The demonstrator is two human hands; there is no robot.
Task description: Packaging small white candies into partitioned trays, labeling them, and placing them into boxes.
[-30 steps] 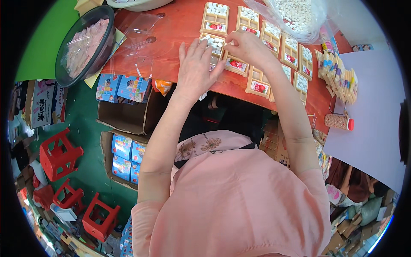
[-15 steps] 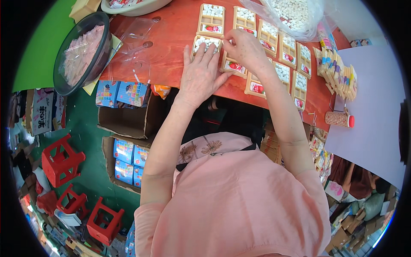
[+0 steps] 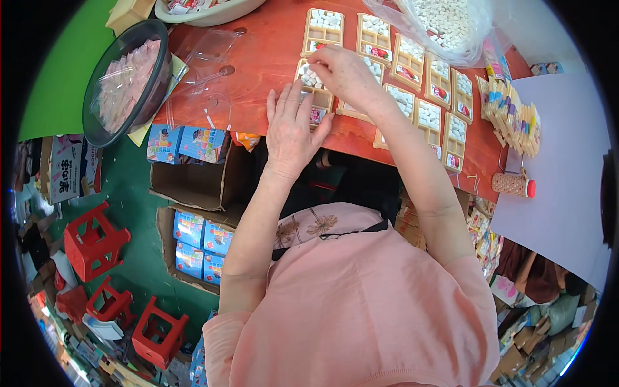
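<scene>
My left hand lies with its fingers stretched over the left edge and lower part of a beige compartment tray in the near row. Small white marshmallow-like pieces fill the tray's upper compartment, and a small red-and-white packet sits in its lower one. Over those white pieces my right hand is closed in a pinch; whatever its fingertips hold is hidden. My right hand and forearm partly cover neighbouring trays. More filled trays, such as a beige tray, stand in two rows to the right.
A clear bag of white pieces lies at the back right. Bundled sticks and a red-lidded jar are at the right. On the left are a dark basin of pink packets and clear plastic packaging. Red stools stand below.
My right hand has moved left and is over the white pieces in the nearest tray. My left hand has slid slightly down and left, uncovering more of that tray.
</scene>
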